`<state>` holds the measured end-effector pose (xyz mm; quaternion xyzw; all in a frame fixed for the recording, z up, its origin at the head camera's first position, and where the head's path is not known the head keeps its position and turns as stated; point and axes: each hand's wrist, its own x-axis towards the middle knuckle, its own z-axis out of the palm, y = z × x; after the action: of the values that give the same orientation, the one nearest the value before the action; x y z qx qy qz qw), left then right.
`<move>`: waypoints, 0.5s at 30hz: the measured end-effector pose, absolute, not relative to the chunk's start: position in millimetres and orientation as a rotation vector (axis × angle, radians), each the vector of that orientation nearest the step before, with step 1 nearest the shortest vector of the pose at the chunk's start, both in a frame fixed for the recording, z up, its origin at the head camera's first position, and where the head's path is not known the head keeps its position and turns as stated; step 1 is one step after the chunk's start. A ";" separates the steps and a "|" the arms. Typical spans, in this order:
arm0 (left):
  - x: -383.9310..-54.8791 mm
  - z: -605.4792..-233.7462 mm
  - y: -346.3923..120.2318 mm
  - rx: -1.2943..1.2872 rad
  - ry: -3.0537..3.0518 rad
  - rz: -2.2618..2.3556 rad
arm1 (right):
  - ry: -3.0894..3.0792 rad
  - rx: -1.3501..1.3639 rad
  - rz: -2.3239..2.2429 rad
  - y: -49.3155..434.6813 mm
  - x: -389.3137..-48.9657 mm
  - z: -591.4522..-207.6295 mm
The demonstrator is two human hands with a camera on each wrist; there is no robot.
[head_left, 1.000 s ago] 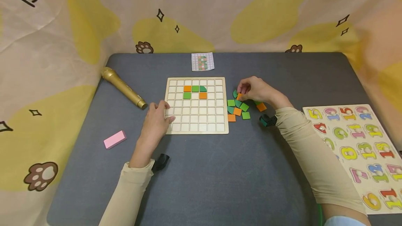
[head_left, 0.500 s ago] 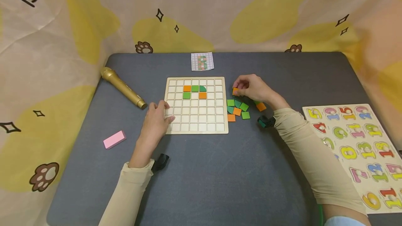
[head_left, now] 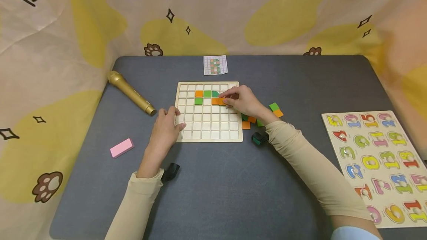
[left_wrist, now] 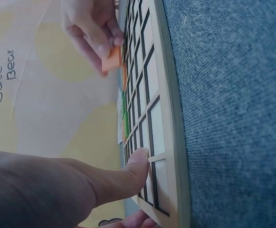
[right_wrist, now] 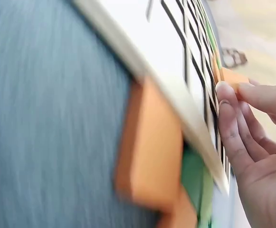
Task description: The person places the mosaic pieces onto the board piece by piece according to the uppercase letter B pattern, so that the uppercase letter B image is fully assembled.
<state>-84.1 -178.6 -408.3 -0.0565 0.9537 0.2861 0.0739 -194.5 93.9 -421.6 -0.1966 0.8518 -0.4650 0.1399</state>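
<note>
A wooden grid board lies in the middle of the table, with several orange, green and teal tiles in its upper rows. My left hand holds the board's left edge; its thumb presses on the top face in the left wrist view. Over the board's right half, my right hand pinches a square orange tile between thumb and fingers. In the head view that tile overlaps the spot beside the orange tile in the second coloured row. In the left wrist view the held tile is tilted, close over the grid.
Several loose tiles lie right of the board, partly hidden by my right hand. Behind the board is a pattern card. A gold microphone and a pink block lie left, a number puzzle right.
My right hand has lifted the orange tile from the loose tiles and carried it left over the board. The left hand has stayed at the board's edge.
</note>
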 end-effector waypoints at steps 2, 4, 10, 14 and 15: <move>-84.4 -408.6 -178.5 -0.171 2.863 0.857 | 2.457 -0.595 -1.352 82.5 -192.4 -423.2; -84.7 -409.0 -178.5 -0.172 2.864 0.856 | 2.454 -0.617 -1.362 71.4 -190.7 -424.1; -84.4 -409.4 -178.4 -0.158 2.871 0.872 | 2.418 -0.636 -1.373 42.9 -188.2 -424.4; -83.8 -409.4 -178.7 -0.150 2.878 0.874 | 2.437 -0.635 -1.326 30.1 -186.7 -423.6; -83.6 -409.5 -178.9 -0.150 2.879 0.873 | 2.451 -0.639 -1.314 27.6 -186.7 -423.9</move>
<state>-83.6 -178.9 -409.5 -0.0496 0.9538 0.2892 0.0649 -186.7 27.6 -423.9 -0.2216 0.8501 -0.4557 0.1435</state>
